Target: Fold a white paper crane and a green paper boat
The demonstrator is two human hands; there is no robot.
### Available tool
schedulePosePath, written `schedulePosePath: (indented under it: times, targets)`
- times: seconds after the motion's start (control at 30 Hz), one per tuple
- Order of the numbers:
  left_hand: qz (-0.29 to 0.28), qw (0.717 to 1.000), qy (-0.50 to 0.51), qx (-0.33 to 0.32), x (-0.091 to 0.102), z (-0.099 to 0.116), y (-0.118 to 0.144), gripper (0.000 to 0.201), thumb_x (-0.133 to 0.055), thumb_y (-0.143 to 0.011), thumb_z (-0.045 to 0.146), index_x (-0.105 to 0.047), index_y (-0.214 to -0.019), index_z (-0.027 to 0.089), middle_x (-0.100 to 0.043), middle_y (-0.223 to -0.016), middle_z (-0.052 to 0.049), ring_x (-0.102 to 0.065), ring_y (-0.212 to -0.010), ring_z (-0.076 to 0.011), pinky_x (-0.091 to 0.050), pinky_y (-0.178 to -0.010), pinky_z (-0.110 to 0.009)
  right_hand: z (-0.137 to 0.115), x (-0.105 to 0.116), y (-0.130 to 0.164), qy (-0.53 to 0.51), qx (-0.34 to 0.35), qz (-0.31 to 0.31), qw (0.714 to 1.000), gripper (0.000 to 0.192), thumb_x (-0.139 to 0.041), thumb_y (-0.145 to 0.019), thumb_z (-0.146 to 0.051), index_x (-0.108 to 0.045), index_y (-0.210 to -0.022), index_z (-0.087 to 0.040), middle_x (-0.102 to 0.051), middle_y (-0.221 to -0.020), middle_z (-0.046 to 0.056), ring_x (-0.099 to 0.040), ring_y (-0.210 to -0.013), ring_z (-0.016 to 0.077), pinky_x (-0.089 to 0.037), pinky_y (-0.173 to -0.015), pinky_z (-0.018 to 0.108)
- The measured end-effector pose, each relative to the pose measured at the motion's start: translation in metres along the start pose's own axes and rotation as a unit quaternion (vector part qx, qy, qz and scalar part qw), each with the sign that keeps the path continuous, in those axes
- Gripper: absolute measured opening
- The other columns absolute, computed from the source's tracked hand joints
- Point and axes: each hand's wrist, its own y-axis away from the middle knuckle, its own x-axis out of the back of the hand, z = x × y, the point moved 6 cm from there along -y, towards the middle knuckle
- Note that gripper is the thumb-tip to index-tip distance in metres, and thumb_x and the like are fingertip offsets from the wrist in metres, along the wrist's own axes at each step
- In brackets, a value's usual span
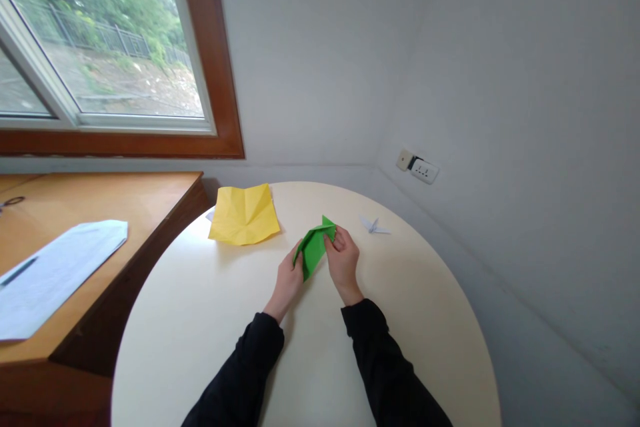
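A piece of green folded paper point(314, 251) is held between my two hands, over the middle of the round table. My left hand point(290, 278) pinches its lower left edge. At its upper right end, my right hand point(343, 259) grips the paper between thumb and fingers. A small green point sticks up at the top, and the folds on the underside are hidden. Beyond my left hand lies a creased yellow sheet of paper point(245, 215). A small white folded-paper figure point(374, 226) rests to the right of my right hand.
The round cream table point(200, 340) stands against the wall corner. On the left, a wooden desk point(150, 197) carries white paper point(65, 273), a pen point(19, 271) and partly visible scissors point(13, 201). A power socket point(424, 171) is on the wall, and a window point(115, 33) is at upper left.
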Motion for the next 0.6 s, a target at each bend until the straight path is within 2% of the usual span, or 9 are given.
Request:
schedulePosePath:
  times: [0.17, 0.23, 0.37, 0.47, 0.6]
  targets:
    - [0.023, 0.999, 0.020, -0.023, -0.006, 0.000, 0.003, 0.045, -0.047, -0.082, 0.017, -0.054, -0.127, 0.015, -0.059, -0.126, -0.011, -0.050, -0.121, -0.0242, -0.033, -0.106, -0.039, 0.012, -0.012, 0.004, 0.012, -0.019, 0.023, 0.999, 0.053, -0.065, -0.067, -0.022, -0.048, -0.117, -0.017, -0.069, -0.100, 0.010, -0.068, -0.085, 0.0201, -0.056, -0.075, 0.034]
    - [0.033, 0.998, 0.045, -0.036, -0.006, 0.000, 0.004, 0.047, -0.049, -0.080, 0.014, -0.054, -0.127, 0.016, -0.059, -0.126, -0.011, -0.049, -0.122, -0.0242, -0.032, -0.107, -0.038, 0.018, -0.016, 0.008, 0.027, -0.024, 0.047, 0.998, 0.055, -0.066, -0.064, -0.020, -0.048, -0.116, -0.016, -0.068, -0.101, 0.011, -0.067, -0.084, 0.0204, -0.056, -0.074, 0.034]
    - [0.055, 0.993, 0.103, -0.022, -0.004, -0.002, 0.007, 0.046, -0.054, -0.077, 0.012, -0.059, -0.122, 0.018, -0.059, -0.126, -0.009, -0.046, -0.125, -0.0241, -0.030, -0.109, -0.038, 0.032, -0.026, 0.014, 0.051, -0.029, 0.044, 0.997, 0.034, -0.063, -0.064, -0.021, -0.056, -0.098, -0.016, -0.070, -0.092, 0.010, -0.068, -0.082, 0.0221, -0.055, -0.075, 0.034]
    - [0.063, 0.988, 0.141, -0.007, -0.003, -0.006, 0.007, 0.042, -0.057, -0.078, 0.014, -0.060, -0.119, 0.020, -0.058, -0.129, -0.006, -0.044, -0.127, -0.0225, -0.027, -0.110, -0.036, 0.045, -0.028, 0.016, 0.074, -0.036, 0.032, 0.996, 0.017, -0.056, -0.068, -0.022, -0.061, -0.084, -0.018, -0.072, -0.082, 0.007, -0.068, -0.076, 0.0224, -0.056, -0.070, 0.034]
    - [0.079, 0.971, 0.222, 0.048, -0.003, -0.019, 0.004, 0.035, -0.059, -0.081, 0.025, -0.061, -0.115, 0.018, -0.055, -0.132, -0.008, -0.044, -0.128, -0.0224, -0.027, -0.110, -0.036, 0.062, -0.021, 0.014, 0.090, -0.043, 0.030, 0.995, 0.012, -0.053, -0.068, -0.023, -0.064, -0.072, -0.019, -0.072, -0.071, 0.005, -0.067, -0.068, 0.0223, -0.055, -0.063, 0.033]
